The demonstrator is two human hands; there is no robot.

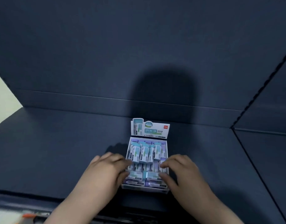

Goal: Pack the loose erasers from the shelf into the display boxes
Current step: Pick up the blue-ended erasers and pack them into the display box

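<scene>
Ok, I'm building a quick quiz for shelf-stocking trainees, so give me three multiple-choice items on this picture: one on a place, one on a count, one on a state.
1. Where is the display box? A) on the dark shelf, between both hands B) on the floor C) lifted in one hand
2. How many display boxes show? A) three B) one C) two
3. How is the header card? A) torn off B) folded flat C) upright at the back
Key: 1 A, it sits on the shelf with the left hand and right hand at its sides; 2 B, only one shows; 3 C, it stands behind the erasers.
</scene>
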